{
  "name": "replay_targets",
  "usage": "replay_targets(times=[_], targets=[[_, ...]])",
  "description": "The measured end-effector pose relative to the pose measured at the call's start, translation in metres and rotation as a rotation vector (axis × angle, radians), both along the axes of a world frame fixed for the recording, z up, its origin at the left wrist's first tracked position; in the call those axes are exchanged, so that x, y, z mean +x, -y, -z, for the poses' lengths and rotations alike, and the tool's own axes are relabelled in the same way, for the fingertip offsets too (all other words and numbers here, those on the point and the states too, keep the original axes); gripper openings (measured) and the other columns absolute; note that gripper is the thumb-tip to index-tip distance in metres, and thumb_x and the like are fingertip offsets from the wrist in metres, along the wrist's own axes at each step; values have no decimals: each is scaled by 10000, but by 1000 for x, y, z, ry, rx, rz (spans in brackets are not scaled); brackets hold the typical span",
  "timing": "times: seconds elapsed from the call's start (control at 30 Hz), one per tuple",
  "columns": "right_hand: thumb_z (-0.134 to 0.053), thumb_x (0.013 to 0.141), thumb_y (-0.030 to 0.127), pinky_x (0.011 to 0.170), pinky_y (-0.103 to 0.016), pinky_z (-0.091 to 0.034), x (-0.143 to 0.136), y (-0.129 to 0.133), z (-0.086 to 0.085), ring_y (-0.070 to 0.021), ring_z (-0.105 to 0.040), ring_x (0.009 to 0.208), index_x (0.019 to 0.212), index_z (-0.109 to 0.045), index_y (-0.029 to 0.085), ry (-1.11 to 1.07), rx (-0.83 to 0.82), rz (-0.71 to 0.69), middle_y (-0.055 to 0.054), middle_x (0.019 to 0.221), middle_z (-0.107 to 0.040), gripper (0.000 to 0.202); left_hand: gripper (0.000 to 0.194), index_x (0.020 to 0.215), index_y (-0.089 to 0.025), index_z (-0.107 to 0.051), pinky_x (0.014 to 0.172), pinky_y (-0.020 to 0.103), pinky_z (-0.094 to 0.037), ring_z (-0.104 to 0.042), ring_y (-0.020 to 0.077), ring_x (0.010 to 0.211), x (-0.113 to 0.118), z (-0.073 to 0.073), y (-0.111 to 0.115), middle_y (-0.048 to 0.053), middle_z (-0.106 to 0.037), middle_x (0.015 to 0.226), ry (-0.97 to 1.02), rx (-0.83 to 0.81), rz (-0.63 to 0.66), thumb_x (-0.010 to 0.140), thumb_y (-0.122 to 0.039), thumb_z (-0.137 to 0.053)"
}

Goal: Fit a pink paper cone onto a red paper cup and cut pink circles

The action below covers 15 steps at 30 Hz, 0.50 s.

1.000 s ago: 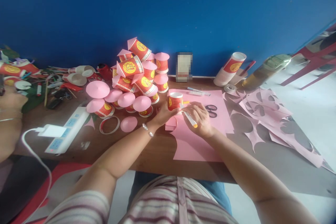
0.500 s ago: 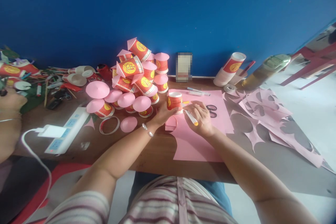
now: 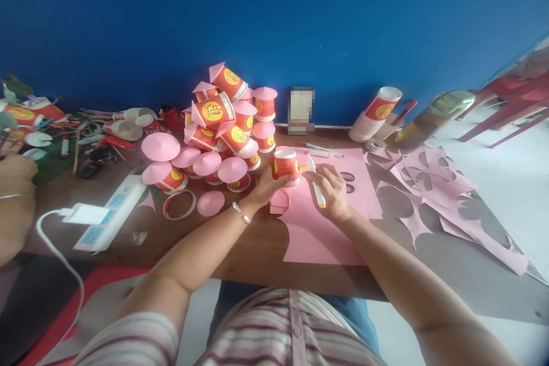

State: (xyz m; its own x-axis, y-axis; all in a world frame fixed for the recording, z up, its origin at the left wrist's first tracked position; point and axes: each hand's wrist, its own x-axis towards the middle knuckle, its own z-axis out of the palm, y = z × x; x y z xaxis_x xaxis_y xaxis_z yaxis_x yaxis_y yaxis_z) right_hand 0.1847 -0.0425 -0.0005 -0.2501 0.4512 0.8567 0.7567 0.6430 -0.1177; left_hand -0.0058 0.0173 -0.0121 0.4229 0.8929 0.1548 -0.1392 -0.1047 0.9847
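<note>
My left hand [image 3: 271, 183] is closed around a red paper cup [image 3: 286, 167] with gold print and a white rim, standing upright over pink paper [image 3: 326, 240]. In my right hand [image 3: 330, 189], just right of the cup, is a white marker [image 3: 316, 186] with a yellow end pointing toward me. A small yellow piece [image 3: 303, 167] shows between the cup and my right fingers; whether it is held I cannot tell. Black scissor handles [image 3: 349, 182] lie on the paper, partly hidden by my right hand.
Left of the cup, red cups with pink cone tops [image 3: 231, 170] are piled up. A power strip [image 3: 109, 214], a cut cup ring [image 3: 179, 205] and another person's hand [image 3: 17, 177] lie farther left. Pink scraps [image 3: 429, 177], tape [image 3: 376, 144] and a bottle [image 3: 433, 117] stand right.
The marker in my right hand has swung more upright, its upper end now away from the cup. My right fingers have shifted slightly right. The left hand and cup stay nearly still.
</note>
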Motion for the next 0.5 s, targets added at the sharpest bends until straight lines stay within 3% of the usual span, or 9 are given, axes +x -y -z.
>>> replay_targets(times=[0.1, 0.23, 0.5], targets=[[-491, 996, 125, 777, -377, -565, 4, -4, 6, -225, -692, 811, 1221, -607, 223, -36, -106, 47, -63, 895, -721, 271, 430, 1137, -196, -642, 931, 468, -606, -698, 265, 1028, -1, 0, 2, 70, -714, 1062, 153, -153, 94, 819, -426, -818], [-466, 1049, 238, 727, -346, -575, 8, -12, 16, -214, -721, 780, 1168, -603, 240, -165, -261, 137, -66, 947, -747, 182, 369, 1130, -184, -702, 1013, 467, -563, -694, 307, 1142, -2, -1, 4, 111, -740, 1183, 227, -150, 133, 860, -430, -752], [-479, 1040, 294, 705, -319, -581, 11, -16, 28, -207, -751, 759, 1166, -587, 236, -290, -433, 112, -65, 989, -749, 176, 390, 1023, -138, -734, 1004, 498, -539, -693, 370, 1160, -2, -3, 0, 137, -776, 1039, 382, -451, 202, 741, -405, -762]])
